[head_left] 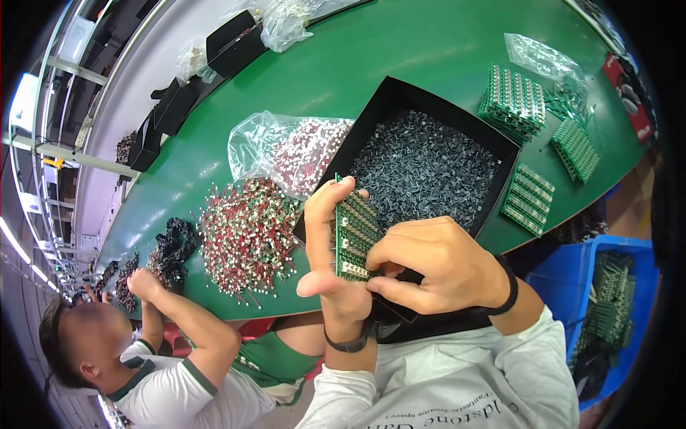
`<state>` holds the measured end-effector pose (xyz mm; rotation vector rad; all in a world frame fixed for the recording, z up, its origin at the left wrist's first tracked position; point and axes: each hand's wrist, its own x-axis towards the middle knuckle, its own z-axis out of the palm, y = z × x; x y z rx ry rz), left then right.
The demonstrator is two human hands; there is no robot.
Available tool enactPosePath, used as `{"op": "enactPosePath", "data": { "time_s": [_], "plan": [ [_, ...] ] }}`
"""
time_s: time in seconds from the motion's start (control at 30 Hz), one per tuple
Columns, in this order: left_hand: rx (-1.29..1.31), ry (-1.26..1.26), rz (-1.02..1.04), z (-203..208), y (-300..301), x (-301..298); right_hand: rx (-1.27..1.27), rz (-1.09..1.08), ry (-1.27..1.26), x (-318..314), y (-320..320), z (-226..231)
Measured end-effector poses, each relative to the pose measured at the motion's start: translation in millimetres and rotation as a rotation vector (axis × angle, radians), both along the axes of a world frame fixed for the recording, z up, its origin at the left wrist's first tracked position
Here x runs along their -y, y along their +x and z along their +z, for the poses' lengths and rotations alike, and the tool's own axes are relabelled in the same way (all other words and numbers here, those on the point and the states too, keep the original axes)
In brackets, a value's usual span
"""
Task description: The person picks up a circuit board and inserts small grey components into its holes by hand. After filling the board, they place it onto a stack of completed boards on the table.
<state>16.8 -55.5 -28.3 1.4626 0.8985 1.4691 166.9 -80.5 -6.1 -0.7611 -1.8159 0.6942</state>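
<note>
My left hand (344, 294) grips a green circuit board panel (355, 229) by its edges, thumb at the near end and fingers at the far end. The panel is tilted up and carries rows of small white parts. My right hand (439, 261) is closed in a pinch at the panel's near right corner; what its fingertips hold, if anything, is hidden. Just beyond both hands lies a black tray (376, 107) filled with many small dark pieces (429, 164).
Stacked board panels (512, 104) and a single panel (529, 200) lie right of the tray. Left are a clear bag (250, 146) and a pile of red-wired white connectors (246, 236). A blue bin (572, 286) holds boards. Another person (164, 357) works at the left.
</note>
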Motion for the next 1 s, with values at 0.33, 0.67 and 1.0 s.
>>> {"op": "enactPosePath", "data": {
  "time_s": [0.33, 0.67, 1.0],
  "plan": [
    [0.048, -0.009, 0.021, 2, 3, 0, 0.059, -0.080, -0.118, 6, 6, 0],
    [-0.009, 0.039, 0.040, -7, 1, -5, 0.078, -0.070, 0.047, 0, 1, -5],
    [0.131, -0.026, -0.012, 3, 2, 3, -0.076, -0.218, -0.046, 3, -2, 4]
  ]
}}
